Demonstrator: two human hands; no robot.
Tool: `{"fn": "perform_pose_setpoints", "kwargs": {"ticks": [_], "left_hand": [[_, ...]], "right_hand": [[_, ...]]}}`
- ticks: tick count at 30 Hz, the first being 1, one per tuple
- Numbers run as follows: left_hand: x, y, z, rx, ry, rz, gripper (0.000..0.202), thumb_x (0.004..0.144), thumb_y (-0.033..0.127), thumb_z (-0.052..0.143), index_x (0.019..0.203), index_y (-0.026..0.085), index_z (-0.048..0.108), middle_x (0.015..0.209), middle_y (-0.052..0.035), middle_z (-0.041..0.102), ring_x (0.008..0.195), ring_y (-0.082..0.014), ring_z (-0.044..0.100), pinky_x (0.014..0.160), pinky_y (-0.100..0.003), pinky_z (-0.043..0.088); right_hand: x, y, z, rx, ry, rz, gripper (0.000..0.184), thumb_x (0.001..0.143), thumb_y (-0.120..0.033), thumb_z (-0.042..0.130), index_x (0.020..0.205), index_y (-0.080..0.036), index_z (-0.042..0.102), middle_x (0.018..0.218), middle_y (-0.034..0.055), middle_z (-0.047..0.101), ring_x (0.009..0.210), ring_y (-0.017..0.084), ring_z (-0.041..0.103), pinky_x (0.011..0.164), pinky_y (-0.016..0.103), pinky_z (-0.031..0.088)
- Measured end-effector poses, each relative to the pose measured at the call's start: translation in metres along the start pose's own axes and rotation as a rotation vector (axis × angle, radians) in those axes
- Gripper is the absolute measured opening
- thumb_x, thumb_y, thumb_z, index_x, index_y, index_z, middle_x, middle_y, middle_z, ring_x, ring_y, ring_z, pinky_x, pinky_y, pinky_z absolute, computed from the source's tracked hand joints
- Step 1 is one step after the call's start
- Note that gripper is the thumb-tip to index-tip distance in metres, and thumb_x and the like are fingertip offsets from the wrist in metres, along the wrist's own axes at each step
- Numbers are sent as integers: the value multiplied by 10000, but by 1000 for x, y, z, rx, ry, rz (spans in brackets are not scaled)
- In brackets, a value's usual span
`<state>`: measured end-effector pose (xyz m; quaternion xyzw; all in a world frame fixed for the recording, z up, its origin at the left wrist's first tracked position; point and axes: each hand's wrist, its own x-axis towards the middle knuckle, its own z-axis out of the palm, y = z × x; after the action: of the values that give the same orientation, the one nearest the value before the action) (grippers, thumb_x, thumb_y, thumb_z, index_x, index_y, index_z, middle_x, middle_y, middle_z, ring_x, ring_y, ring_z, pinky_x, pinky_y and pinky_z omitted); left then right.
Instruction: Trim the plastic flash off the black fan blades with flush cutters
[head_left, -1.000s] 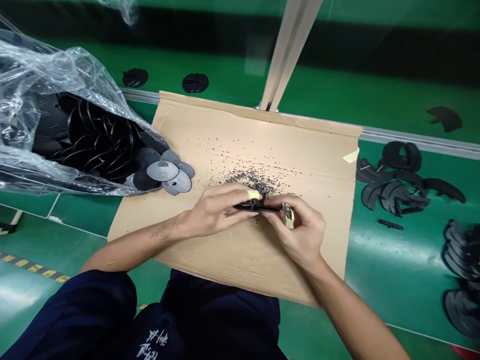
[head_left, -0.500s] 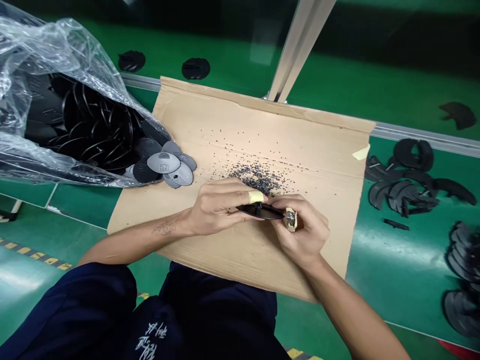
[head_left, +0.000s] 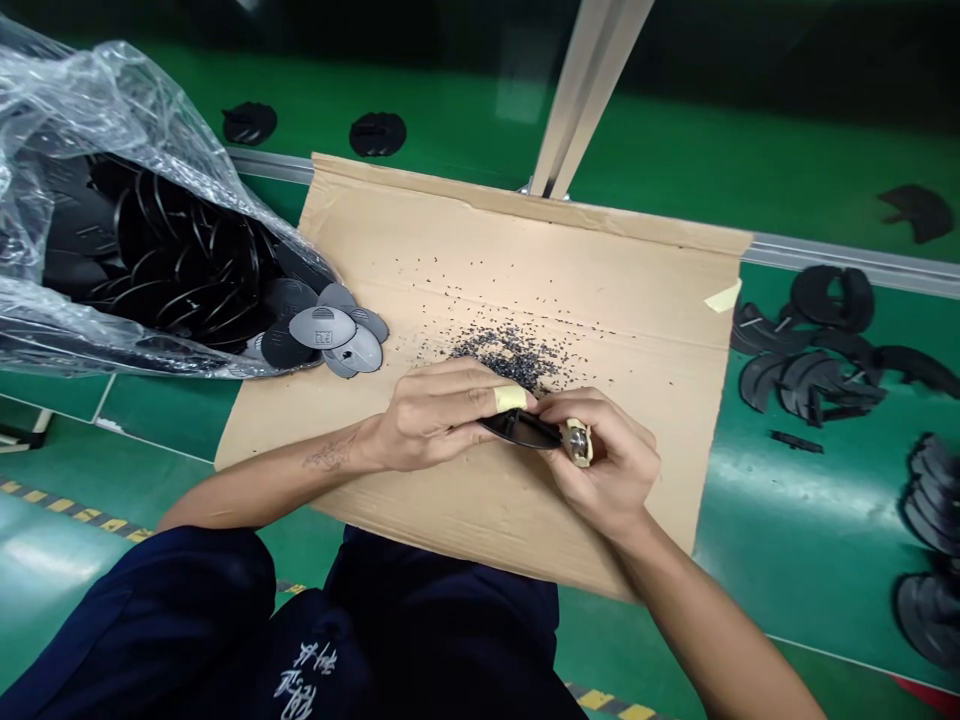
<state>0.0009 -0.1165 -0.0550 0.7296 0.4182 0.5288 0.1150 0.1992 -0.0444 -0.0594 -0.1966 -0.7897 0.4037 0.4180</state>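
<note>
My left hand [head_left: 442, 412], with yellow tape round a finger, is closed on the edge of a black oval plastic cover [head_left: 521, 428]. The cover is tilted, with its ribbed inner side partly visible. My right hand [head_left: 609, 455] is closed round a small tool with a rounded metal end [head_left: 578, 443], wrapped in pale tape; its exact kind cannot be made out. The right fingertips touch the cover's right side. Just beyond both hands lies a pile of tiny black pieces [head_left: 510, 355] on a cardboard sheet [head_left: 420, 220].
At left, a clear plastic bag [head_left: 150, 95] holds many black covers, and several grey oval covers [head_left: 324, 328] spill from its mouth. Curved black parts [head_left: 829, 300] lie on the green table at right. A metal post [head_left: 589, 95] rises behind the cardboard.
The black cover has tipped so that more of its inner side shows. Both hands keep their grip in nearly the same place. The view has shifted slightly.
</note>
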Motion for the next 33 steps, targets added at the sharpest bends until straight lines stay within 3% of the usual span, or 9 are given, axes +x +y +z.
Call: {"fn": "perform_pose_setpoints", "kwargs": {"ticks": [8,15,21,25,29,33], "left_hand": [[2,-1,-2,-55,-66,14,191,966,111,621,1134,160,699,1010,-102,783,932,-162,740,810,-330,627],[1,2,0,-71,-22,-10,147,899,175,755,1039,137,725,910,-85,772,829,-146,725,757,-283,599],[0,5,3,-150,-22,-161,273,932,284,733,1177,165,723,1034,-98,779,961,-155,733,841,-285,607],[-1,3,-2,-124,-19,-256,282,879,243,791,1140,155,731,960,-80,795,860,-138,746,784,-240,604],[-2,-3,-6,-59,6,-229,219,846,266,824,1015,150,746,861,-68,784,781,-139,722,726,-245,577],[-3,-5,-4,-29,-29,-190,173,888,261,782,1027,167,738,876,-65,780,799,-138,704,741,-256,559]], "right_hand": [[0,-2,-3,-3,-54,11,143,874,-93,692,927,-222,661,874,54,742,781,182,712,660,310,584],[-1,-1,0,66,-48,46,109,887,-120,702,911,-223,677,875,48,753,782,179,718,681,308,586],[1,-3,1,118,-17,102,87,879,-202,759,898,-220,675,855,44,750,766,183,713,683,314,594],[9,-5,-11,79,-96,191,114,879,-253,770,950,-216,689,910,48,753,806,184,712,729,317,594],[15,-4,-22,-30,-86,203,70,896,-220,739,940,-217,685,889,44,740,788,180,699,745,328,586],[12,-2,-18,-30,-103,128,141,861,-256,789,961,-220,697,896,56,742,804,203,702,737,351,592]]}}
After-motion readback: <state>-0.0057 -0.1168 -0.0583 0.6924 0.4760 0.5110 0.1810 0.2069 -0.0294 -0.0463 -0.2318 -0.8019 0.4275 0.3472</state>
